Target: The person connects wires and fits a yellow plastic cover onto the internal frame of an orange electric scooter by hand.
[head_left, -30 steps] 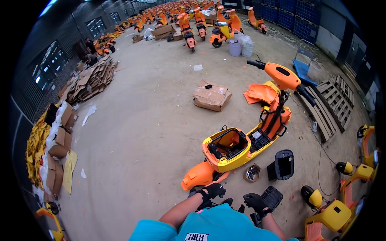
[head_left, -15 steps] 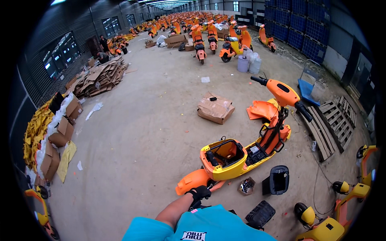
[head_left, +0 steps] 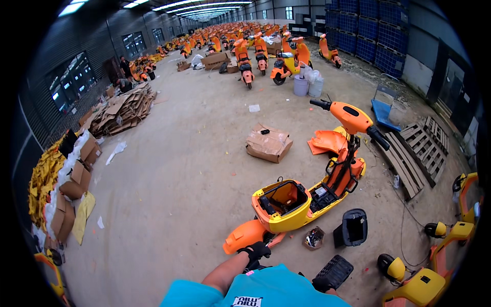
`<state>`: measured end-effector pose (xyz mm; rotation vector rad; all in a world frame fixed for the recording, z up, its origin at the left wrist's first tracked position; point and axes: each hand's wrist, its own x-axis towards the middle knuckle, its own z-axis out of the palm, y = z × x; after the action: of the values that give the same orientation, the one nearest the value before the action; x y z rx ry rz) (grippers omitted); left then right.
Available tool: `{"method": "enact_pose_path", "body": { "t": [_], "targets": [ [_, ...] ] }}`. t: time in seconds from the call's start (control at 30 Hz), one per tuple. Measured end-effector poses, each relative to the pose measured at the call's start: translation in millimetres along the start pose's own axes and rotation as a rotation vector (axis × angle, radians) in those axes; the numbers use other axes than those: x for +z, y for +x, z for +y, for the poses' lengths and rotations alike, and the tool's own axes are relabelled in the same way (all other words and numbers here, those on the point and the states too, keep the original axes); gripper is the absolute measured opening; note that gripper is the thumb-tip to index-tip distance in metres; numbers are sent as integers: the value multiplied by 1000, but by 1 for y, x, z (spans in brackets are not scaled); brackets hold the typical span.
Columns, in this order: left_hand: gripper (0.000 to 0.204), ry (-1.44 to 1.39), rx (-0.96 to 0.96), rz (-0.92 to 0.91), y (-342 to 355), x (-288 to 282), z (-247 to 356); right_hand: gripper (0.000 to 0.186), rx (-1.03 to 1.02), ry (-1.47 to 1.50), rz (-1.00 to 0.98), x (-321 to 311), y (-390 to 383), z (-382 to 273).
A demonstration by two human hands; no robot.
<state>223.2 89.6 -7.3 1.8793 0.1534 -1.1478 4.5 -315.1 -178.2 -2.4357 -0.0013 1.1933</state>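
Note:
An orange and yellow electric scooter (head_left: 286,220), partly stripped, stands in front of me with its seat compartment (head_left: 281,197) uncovered. Beside its orange rear mudguard (head_left: 245,235) is my left hand (head_left: 257,250) in a black glove, fingers curled closed. What they grip, if anything, is hidden. A bit of my right forearm (head_left: 331,291) shows at the lower edge by a black plastic bin (head_left: 337,270); the right hand's fingers cannot be made out against the dark bin. Next to the scooter stand an open black tub (head_left: 354,227) and a small box of loose parts (head_left: 313,238).
A taped carton (head_left: 269,144) and loose orange panels (head_left: 327,141) lie beyond the scooter. Wooden pallets (head_left: 422,148) and a blue trolley (head_left: 386,113) are at right, with yellow scooters (head_left: 417,289) lower right. Flattened cardboard (head_left: 123,107) is piled left; many scooters fill the back.
The view has tilted slightly, and the far scene sits a little further left. My left hand stays beside the rear mudguard, still closed. The scooter stands where it was.

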Motion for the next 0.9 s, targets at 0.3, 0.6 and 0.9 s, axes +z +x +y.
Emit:
{"method": "enact_pose_path", "body": {
  "t": [0.3, 0.6, 0.9],
  "targets": [
    [22, -95, -12, -22, -18, 0, 18, 21, -17, -121, 23, 8, 0, -3],
    [23, -83, -24, -33, -3, -4, 4, 22, -36, -177, 22, 10, 5, -5],
    [23, -82, 10, -1, 11, -5, -7, 22, -49, -218, 21, 9, 0, -9]
  ]
}}
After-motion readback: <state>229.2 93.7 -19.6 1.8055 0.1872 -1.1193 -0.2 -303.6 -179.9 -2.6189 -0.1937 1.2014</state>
